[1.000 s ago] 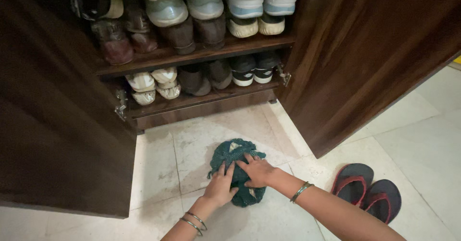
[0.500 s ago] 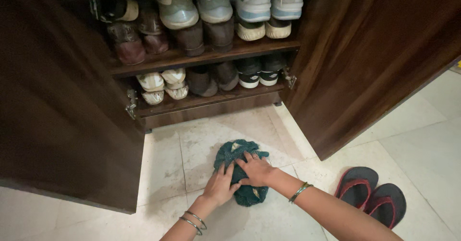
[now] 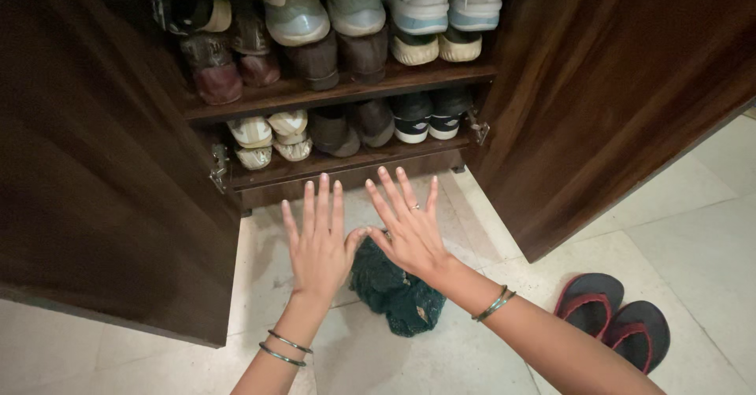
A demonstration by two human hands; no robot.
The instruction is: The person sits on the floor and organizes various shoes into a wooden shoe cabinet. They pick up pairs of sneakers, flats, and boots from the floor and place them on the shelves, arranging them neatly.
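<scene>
Both hands, left hand and right hand, hovered with fingers spread flat above the crumpled green cloth, holding nothing, near the open shoe cabinet.

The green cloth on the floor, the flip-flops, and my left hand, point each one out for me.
green cloth [image 3: 402, 293]: head view, on its bunched middle below the hands.
flip-flops [image 3: 613, 320]: head view, on the inner edge of the right-hand sandal.
left hand [image 3: 319, 245]: head view, on the back of the hand.
</scene>
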